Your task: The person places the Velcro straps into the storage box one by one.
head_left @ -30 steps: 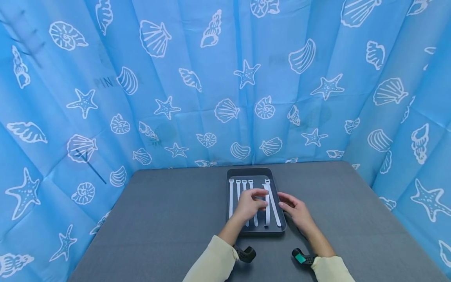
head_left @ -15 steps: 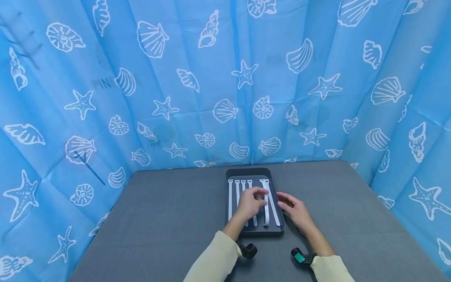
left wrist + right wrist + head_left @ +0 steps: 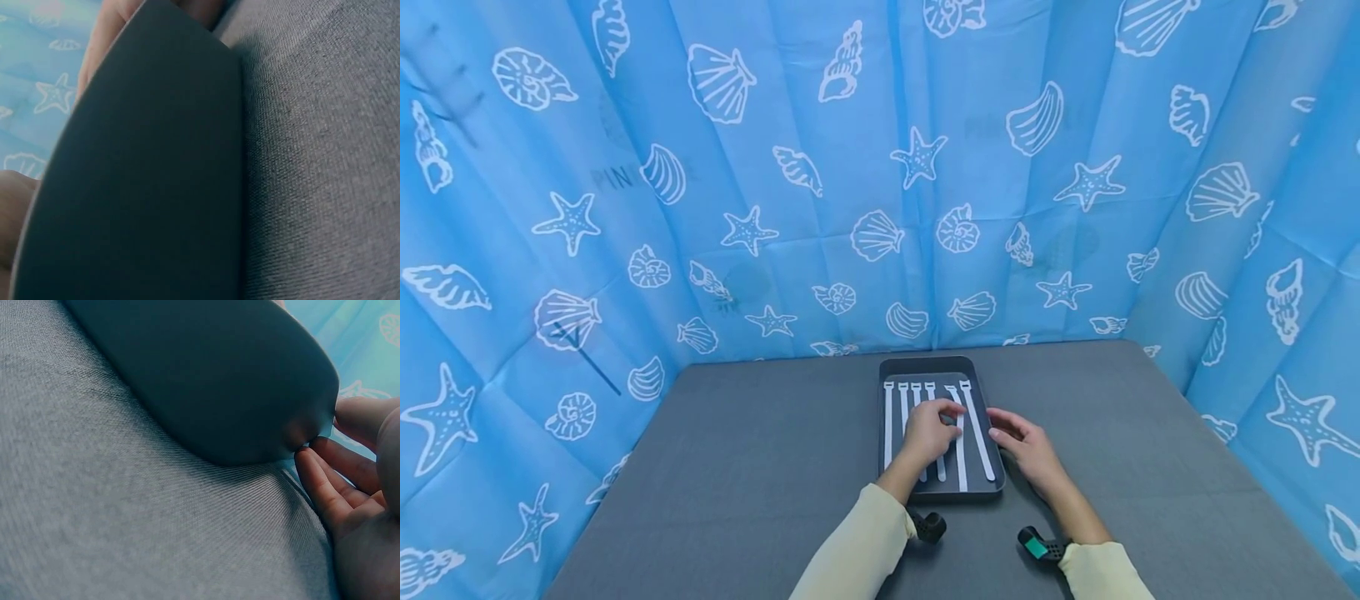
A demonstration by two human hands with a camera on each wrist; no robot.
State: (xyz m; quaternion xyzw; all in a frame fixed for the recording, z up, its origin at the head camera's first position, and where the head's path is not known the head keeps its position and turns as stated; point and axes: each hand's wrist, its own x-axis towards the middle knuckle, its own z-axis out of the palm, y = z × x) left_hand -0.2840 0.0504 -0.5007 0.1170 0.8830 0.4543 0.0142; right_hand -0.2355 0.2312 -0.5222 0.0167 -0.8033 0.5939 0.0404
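A dark grey tray (image 3: 940,365) lies on the grey table (image 3: 760,467) and holds several white straps (image 3: 889,425) laid lengthwise. My left hand (image 3: 928,432) rests over the tray's middle. Its thumb and forefinger pinch the fifth strap (image 3: 960,458), which lies flat. My right hand (image 3: 1024,443) sits at the tray's right rim with relaxed fingers. In the right wrist view its fingertips (image 3: 315,472) touch the tray's outer wall (image 3: 219,381). The left wrist view shows mostly the tray's wall (image 3: 144,175), and the straps are hidden there.
Blue curtains (image 3: 880,183) printed with shells and starfish close in the table at the back and both sides. Black wrist mounts (image 3: 928,527) sit at both cuffs. Bare table cloth (image 3: 1150,467) stretches left and right of the tray.
The fifth strap, which lay against the rightmost strap, has slid left and now lies apart from it. My left hand shifted slightly left with it; the right hand stayed.
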